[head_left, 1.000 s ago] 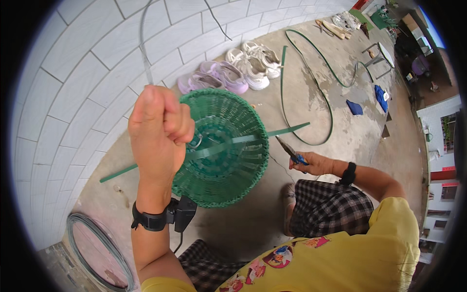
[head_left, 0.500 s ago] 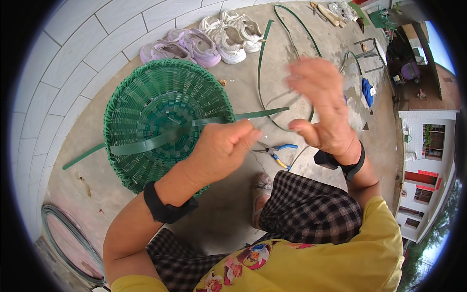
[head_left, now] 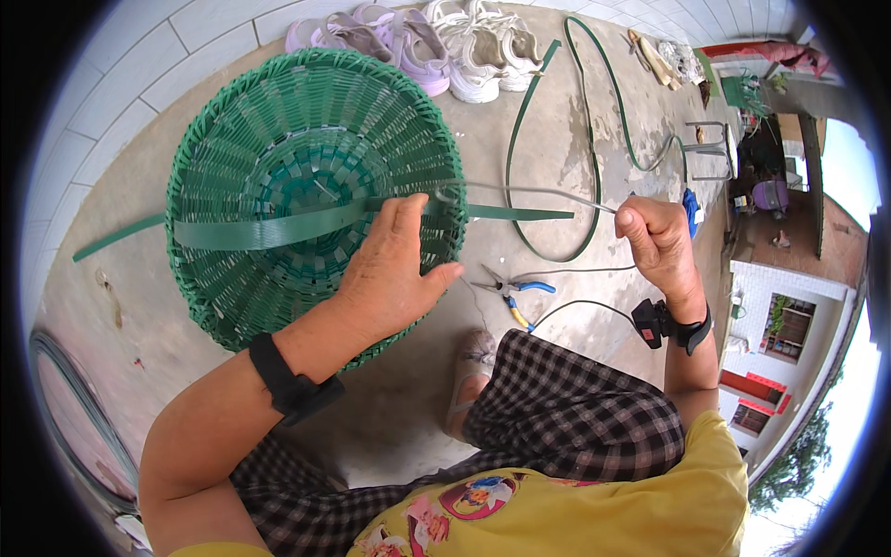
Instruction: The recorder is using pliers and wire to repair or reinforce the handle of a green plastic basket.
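A round green woven basket [head_left: 278, 130] sits on the floor, with a flat green strap [head_left: 241, 232] across it that extends past both sides. My left hand [head_left: 390, 269] lies on the strap and the basket's right side, thumb spread away from its bent fingers. My right hand [head_left: 654, 241], right of the basket, is closed on a grey metal wire [head_left: 548, 193], whose blurred hooked end reaches the basket's right rim above my left hand. Blue-and-yellow pliers [head_left: 524, 288] lie open on the concrete right of the basket, above my shoe.
Lilac shoes [head_left: 418, 51] and white shoes [head_left: 473, 60] line the tiled wall [head_left: 139, 65]. Long green strapping [head_left: 585, 139] loops over the floor. A metal stool [head_left: 710, 148] stands at right. A coil of wire or tubing [head_left: 79, 418] lies lower left. Buildings [head_left: 780, 325] stand beyond.
The pliers, earlier in my right hand, now lie on the floor. My right hand took the wire; my left hand lowered onto the basket and opened. The basket appears further left and higher in view.
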`<state>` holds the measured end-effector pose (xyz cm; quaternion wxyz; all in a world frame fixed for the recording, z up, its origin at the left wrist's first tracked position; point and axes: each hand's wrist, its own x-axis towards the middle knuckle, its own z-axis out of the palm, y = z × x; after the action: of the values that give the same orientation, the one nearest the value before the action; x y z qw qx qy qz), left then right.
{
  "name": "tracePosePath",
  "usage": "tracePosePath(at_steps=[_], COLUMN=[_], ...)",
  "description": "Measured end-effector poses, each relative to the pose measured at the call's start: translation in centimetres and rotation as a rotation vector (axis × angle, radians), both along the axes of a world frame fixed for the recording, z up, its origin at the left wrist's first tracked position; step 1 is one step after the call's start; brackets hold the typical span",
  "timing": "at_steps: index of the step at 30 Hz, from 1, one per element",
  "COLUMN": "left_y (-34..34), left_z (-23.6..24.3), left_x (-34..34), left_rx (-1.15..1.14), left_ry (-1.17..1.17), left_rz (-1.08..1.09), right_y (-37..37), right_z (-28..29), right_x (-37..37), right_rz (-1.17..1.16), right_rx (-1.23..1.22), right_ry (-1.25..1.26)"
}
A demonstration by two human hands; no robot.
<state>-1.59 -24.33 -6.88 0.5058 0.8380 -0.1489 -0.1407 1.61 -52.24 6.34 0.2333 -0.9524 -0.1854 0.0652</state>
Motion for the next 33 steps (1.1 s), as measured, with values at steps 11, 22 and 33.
tracePosePath(at_steps=[11,22,33], left_y=[-3.6,-1.3,-0.1], left_z=[-2.7,-0.6,0.0], left_x=[0.2,0.3,0.1], left_rx=[-0.033,-0.166,-0.148], left_ry=[0.208,0.248,0.336], left_rz=[0.129,0.232,0.124], right_y=[1.2,3.7,4.0], right_z=[-1.1,1.4,0.7], right_x=[2.5,1.6,2.0], right_rz=[0.054,0.303,0.367], right_rx=[-0.080,-0.185,-0.226], right_ry=[-0.012,-0.124,0.018])
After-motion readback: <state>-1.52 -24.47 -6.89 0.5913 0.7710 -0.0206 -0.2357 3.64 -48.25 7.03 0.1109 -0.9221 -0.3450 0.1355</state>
